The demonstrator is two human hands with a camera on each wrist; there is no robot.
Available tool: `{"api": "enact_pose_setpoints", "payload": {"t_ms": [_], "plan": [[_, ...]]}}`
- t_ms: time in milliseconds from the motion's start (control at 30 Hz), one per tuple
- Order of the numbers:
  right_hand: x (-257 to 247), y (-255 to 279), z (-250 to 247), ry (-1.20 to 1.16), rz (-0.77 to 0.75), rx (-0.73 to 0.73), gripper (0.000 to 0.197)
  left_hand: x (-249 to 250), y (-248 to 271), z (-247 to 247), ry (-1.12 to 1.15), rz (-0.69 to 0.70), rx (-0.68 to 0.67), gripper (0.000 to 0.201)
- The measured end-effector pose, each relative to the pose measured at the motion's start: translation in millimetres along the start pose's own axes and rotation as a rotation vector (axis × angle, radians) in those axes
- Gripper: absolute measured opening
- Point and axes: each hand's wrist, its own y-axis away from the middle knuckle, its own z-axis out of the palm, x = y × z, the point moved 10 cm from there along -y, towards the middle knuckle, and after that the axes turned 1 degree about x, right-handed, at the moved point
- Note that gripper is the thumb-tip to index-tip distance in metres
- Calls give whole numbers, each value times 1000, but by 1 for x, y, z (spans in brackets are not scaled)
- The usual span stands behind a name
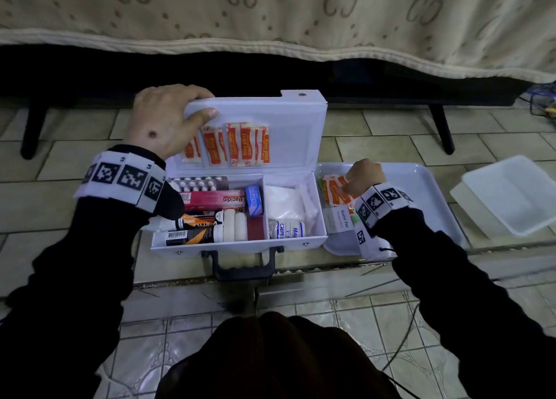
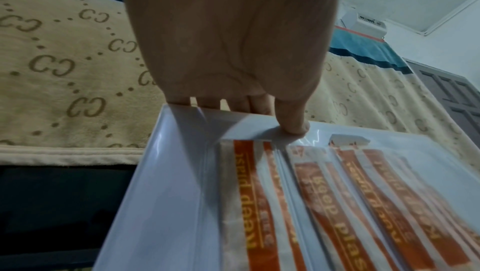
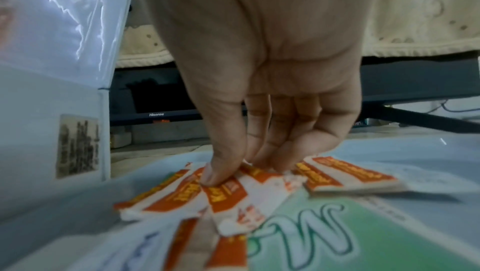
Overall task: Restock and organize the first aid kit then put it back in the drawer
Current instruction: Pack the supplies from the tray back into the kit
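Observation:
An open white first aid kit (image 1: 319, 218) sits on the tiled floor with its lid (image 1: 288, 113) upright. Orange plaster strips (image 1: 237, 144) fill the lid's clear pocket (image 2: 322, 193). My left hand (image 1: 168, 119) grips the lid's top left corner, thumb (image 2: 293, 123) on the inner face. My right hand (image 1: 362, 177) reaches into a white tray (image 1: 427, 188) right of the kit. There its fingers (image 3: 223, 164) pinch loose orange plaster strips (image 3: 233, 191) that lie over alcohol pad packets (image 1: 341, 221). The kit holds pill blisters, a Bacidin box (image 1: 216, 199), tubes and a crepe bandage roll (image 1: 285, 228).
An empty clear plastic container (image 1: 508, 194) sits right of the tray. A bed with a beige patterned blanket (image 1: 270, 13) runs behind the kit, dark space beneath it. The kit's black handle (image 1: 243, 263) faces me. My knees are at the bottom.

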Motion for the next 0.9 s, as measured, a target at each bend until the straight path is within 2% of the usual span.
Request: {"api": "enact_pose_setpoints", "payload": {"t_ms": [133, 233, 333, 400, 433, 467, 500, 567, 667, 900], "plan": [[7, 0, 0, -46, 24, -18, 36, -1, 0, 0, 8, -17, -6, 35], [5, 12, -20, -160, -21, 17, 26, 0, 1, 0, 7, -23, -13, 36], [-4, 32, -63, -310, -122, 82, 22, -2, 2, 1, 24, -36, -31, 48], [-19, 50, -110, -394, -240, 239, 11, -2, 2, 1, 34, -42, -38, 55], [-31, 62, -135, -459, -315, 340, 16, -2, 2, 1, 33, -44, -40, 56], [-46, 73, -154, -564, -399, 398, 16, -2, 2, 1, 28, -46, -43, 56], [-62, 81, -163, -685, -476, 393, 14, -2, 2, 2, 22, -45, -45, 55], [-92, 89, -163, -786, -579, 370, 21, -2, 1, 1, 7, -38, -43, 51], [-133, 95, -149, -701, -640, 379, 13, -2, 0, 1, -1, -35, -35, 40], [-157, 95, -121, -536, -631, 398, 14, -2, -1, 1, 6, -34, -18, 35]]}}
